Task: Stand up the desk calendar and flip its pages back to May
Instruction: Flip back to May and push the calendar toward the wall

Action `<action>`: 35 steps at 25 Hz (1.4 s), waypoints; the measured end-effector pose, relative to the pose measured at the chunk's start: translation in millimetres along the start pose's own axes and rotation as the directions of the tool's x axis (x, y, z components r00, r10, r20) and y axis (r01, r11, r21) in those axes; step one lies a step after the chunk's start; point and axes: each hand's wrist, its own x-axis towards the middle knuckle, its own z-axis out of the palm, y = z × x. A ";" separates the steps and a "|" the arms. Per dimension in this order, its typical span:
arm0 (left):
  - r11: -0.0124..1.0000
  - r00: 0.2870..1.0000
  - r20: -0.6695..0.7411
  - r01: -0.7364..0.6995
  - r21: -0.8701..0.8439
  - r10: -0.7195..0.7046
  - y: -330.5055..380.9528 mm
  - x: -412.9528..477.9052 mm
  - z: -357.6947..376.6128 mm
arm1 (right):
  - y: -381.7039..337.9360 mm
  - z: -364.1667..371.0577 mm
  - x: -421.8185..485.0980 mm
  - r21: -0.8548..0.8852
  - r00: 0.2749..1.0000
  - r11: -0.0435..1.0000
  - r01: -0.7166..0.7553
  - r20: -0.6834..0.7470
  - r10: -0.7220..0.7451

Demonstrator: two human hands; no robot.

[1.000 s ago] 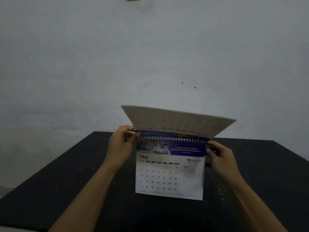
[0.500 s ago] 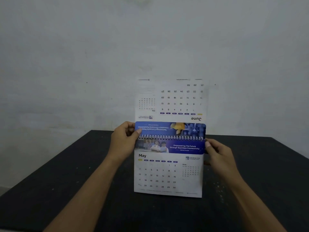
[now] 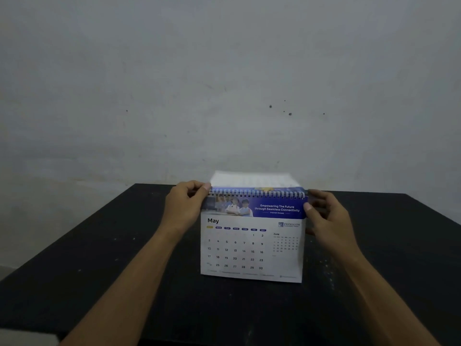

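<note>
The desk calendar (image 3: 252, 248) stands upright on the black table (image 3: 99, 270), its front page showing May under a blue banner and a spiral binding along the top. A blurred white page (image 3: 252, 178) is tipped over behind the spiral. My left hand (image 3: 184, 208) pinches the calendar's top left corner at the binding. My right hand (image 3: 326, 216) holds the right edge near the top, thumb on the front of the blue banner.
A pale, stained wall (image 3: 224, 96) rises directly behind the table's far edge. The table's left edge (image 3: 62, 240) runs diagonally toward me, and a light floor strip shows at the lower left.
The June page, lifted and then standing straight up over the spiral, has swung back behind the calendar. Both hands stay at the top corners.
</note>
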 end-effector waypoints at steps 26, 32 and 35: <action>0.847 0.826 0.454 0.053 0.529 -0.335 7.7 -36.4 9.6 | -14.8 0.1 -20.6 -0.458 0.960 0.874 -0.162 0.131 0.246; 0.880 0.749 0.574 0.023 0.475 -0.330 27.6 -6.6 80.6 | 6.6 -50.2 16.7 -0.441 0.965 0.865 -0.240 -0.010 0.263; 0.893 0.720 0.611 0.028 0.450 -0.330 35.5 15.9 144.4 | 25.6 -89.5 57.8 -0.435 0.957 0.855 -0.282 -0.072 0.279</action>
